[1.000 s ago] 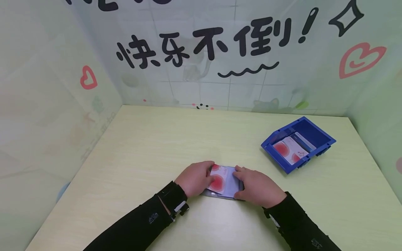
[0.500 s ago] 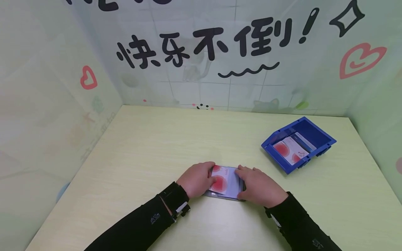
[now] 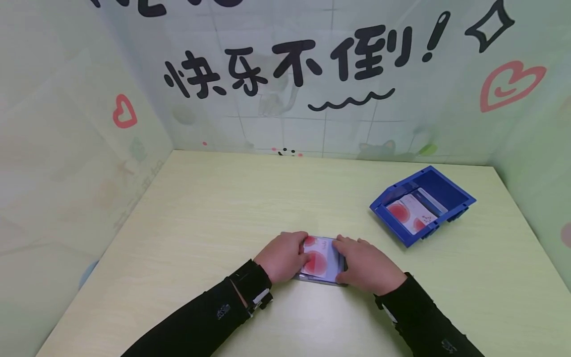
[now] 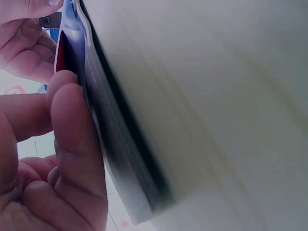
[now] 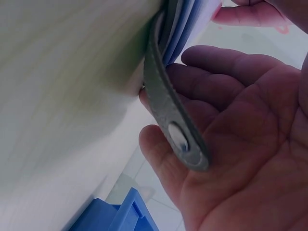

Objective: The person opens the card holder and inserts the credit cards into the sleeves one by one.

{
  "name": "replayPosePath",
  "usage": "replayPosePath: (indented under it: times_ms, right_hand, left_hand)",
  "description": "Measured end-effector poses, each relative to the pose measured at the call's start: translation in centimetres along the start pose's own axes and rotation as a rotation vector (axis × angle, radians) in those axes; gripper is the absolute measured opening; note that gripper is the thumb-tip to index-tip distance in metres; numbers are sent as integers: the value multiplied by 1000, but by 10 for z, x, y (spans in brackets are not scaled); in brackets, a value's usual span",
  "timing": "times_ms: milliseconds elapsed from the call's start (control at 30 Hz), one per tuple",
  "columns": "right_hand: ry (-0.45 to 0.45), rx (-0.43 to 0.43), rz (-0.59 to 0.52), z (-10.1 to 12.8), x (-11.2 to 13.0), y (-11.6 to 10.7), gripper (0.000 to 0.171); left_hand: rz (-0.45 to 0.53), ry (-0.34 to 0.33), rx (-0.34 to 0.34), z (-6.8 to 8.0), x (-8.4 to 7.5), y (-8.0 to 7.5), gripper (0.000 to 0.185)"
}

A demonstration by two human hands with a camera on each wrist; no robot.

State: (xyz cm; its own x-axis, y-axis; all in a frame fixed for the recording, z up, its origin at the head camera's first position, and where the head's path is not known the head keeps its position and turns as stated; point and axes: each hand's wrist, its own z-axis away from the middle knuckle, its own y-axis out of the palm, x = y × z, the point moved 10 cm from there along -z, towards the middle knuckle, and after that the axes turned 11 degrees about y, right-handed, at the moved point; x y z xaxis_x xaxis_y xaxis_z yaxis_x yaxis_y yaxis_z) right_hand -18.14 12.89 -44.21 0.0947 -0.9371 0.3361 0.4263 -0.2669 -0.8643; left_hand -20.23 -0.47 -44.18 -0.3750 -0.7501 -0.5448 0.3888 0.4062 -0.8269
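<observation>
A card holder (image 3: 333,265) with pale violet sleeves lies open on the table in front of me. My left hand (image 3: 280,258) pinches a white card with red circles (image 3: 316,263) between thumb and fingers, over the holder's left part. In the left wrist view, the card's dark red edge (image 4: 60,57) stands a little apart from the sleeves. My right hand (image 3: 370,265) grips the holder's right side, thumb at the near edge and fingers at the far edge. A grey snap strap (image 5: 168,110) sticks out towards the right palm. How deep the card sits in a sleeve is hidden.
A blue bin (image 3: 452,186) stands at the back right of the table (image 3: 232,198). Inside it lie a similar card with red circles (image 3: 410,213) and a blue-and-white card (image 3: 430,201). Printed walls enclose the table at the back and both sides.
My left hand has slid slightly right with the card, which now covers more of the violet sleeve. The right hand has stayed nearly in place on the holder.
</observation>
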Motion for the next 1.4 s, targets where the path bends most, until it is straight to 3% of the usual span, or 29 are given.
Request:
replayPosePath:
  times_ms: [467, 700, 967, 1400]
  right_hand:
    - [-24, -27, 10, 1, 0, 0, 75]
    - [-32, -27, 13, 3, 1, -1, 76]
    - [-29, -29, 10, 3, 0, 0, 77]
    - [-36, -49, 13, 4, 0, -1, 77]
  left_hand:
    - [17, 39, -2, -1, -9, 3, 41]
    - [47, 46, 2, -2, -11, 6, 20]
    - [27, 41, 9, -1, -14, 6, 42]
    - [37, 28, 8, -2, -14, 10, 50]
